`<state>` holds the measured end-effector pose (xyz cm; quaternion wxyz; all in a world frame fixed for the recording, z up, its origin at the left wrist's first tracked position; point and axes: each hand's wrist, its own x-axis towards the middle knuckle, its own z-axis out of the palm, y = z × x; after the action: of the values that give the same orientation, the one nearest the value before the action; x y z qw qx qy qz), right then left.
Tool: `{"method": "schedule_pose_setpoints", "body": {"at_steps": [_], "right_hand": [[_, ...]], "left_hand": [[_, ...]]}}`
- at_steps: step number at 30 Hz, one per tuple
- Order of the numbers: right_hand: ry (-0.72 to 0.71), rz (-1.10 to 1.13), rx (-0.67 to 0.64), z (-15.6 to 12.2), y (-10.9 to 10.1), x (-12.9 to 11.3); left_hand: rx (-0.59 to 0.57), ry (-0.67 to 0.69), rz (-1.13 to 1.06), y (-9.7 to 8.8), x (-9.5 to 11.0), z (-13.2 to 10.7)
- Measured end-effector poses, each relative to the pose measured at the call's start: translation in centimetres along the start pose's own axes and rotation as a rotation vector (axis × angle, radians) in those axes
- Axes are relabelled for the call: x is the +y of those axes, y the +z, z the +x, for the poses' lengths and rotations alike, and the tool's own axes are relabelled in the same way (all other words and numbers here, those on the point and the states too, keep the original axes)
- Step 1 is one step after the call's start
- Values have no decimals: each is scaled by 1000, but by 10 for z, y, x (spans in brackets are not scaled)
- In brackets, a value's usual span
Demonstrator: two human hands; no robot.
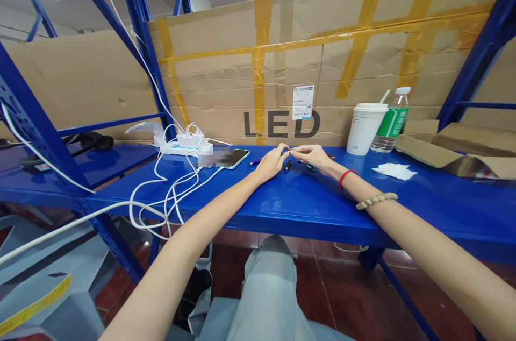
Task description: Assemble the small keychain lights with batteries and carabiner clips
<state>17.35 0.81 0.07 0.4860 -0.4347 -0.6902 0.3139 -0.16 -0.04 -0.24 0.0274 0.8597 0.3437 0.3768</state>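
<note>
My left hand (273,163) and my right hand (313,156) meet over the blue table, fingertips pinched close together. Between them shows a small slim piece (286,153), light with a hint of green, too small to make out; both hands seem to grip it. Just below the fingers lies a short black pen-like piece (287,165). A purple pen (255,162) pokes out on the far side of my left hand. Under my right hand rests a dark and green slim item (309,167), partly covered. A bit of red (331,156) shows behind that hand.
Left of my hands lie a phone (237,157), a white power strip (173,148) and tangled white cables (173,190). To the right stand a white paper cup (365,131), a water bottle (393,123), a tissue (394,171) and an open cardboard box (463,150). Large cardboard (226,88) closes the back.
</note>
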Motion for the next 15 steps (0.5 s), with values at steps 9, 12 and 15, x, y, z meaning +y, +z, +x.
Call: {"method": "schedule_pose_setpoints", "body": {"at_steps": [9, 12, 15], "right_hand": [[136, 69, -32, -1, -7, -7], [148, 14, -34, -1, -10, -6], [140, -19, -65, -3, -11, -5]], "left_hand": [[2, -8, -25, 2, 1, 3], [-28, 25, -8, 1, 3, 2], [-60, 54, 10, -1, 5, 0]]}}
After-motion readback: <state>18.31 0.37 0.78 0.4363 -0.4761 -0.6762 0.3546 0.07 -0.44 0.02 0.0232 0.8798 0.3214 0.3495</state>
